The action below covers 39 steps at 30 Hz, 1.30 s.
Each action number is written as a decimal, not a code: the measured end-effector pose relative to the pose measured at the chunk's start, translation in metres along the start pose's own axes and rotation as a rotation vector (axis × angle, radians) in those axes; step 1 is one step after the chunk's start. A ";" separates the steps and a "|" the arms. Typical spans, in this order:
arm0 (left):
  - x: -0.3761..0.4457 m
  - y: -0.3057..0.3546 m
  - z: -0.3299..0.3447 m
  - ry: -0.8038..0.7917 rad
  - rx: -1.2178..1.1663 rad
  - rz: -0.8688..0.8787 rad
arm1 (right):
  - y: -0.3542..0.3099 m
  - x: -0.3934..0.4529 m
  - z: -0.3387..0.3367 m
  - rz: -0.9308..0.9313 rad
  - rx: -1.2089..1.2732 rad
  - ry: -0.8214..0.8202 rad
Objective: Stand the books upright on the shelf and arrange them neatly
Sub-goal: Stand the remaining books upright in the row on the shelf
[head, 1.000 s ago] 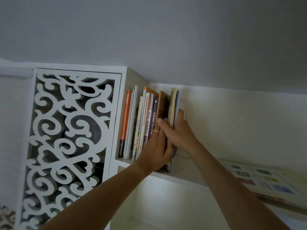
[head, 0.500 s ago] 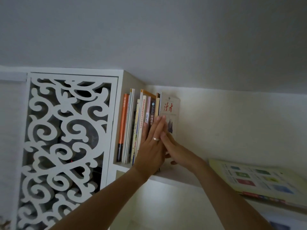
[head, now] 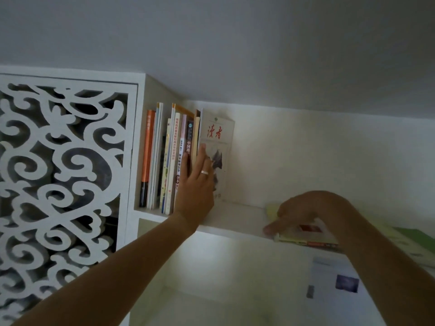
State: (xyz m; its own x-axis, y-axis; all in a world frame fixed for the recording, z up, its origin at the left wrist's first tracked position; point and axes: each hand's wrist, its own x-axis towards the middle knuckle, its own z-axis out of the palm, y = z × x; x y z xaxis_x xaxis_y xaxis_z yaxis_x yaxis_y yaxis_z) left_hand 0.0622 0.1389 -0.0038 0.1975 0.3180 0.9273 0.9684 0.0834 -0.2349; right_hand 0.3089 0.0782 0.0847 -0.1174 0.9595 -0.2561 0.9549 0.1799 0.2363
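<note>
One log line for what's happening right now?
left hand: steadies upright books | right hand: grips flat book | shelf: sorting unfinished

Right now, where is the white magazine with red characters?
In the head view, the white magazine with red characters stands upright at the right end of the row of upright books, with the left hand on it.

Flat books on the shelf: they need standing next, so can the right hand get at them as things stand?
Probably yes. The right hand already lies on the flat books, thumb at their near edge, nothing between. The left hand steadies the upright row.
</note>
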 end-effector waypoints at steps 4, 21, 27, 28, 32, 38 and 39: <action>-0.001 -0.002 0.003 0.053 -0.038 -0.005 | 0.034 -0.007 0.001 0.000 0.073 -0.162; -0.001 0.000 0.001 0.075 -0.161 -0.063 | -0.007 0.023 -0.001 -0.263 0.491 1.097; -0.003 -0.001 0.004 0.147 -0.362 -0.103 | -0.090 0.041 -0.030 -0.327 1.081 1.435; -0.004 -0.001 0.004 0.132 -0.371 -0.103 | -0.102 0.044 -0.032 -0.344 1.130 1.452; -0.003 0.000 -0.002 0.161 -0.465 -0.064 | -0.133 0.051 -0.044 -0.341 1.458 1.501; -0.003 -0.001 -0.002 0.212 -0.526 -0.070 | -0.132 0.075 -0.038 -0.834 1.359 0.717; -0.004 -0.001 0.000 0.224 -0.477 -0.070 | -0.132 0.074 -0.034 -0.894 1.287 0.625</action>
State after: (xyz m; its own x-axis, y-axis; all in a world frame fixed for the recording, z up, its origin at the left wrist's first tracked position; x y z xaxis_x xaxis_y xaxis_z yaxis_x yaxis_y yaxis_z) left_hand 0.0608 0.1374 -0.0073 0.1071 0.1130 0.9878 0.9316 -0.3584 -0.0600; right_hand 0.1648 0.1324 0.0665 -0.4873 0.6516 0.5813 0.0841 0.6977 -0.7115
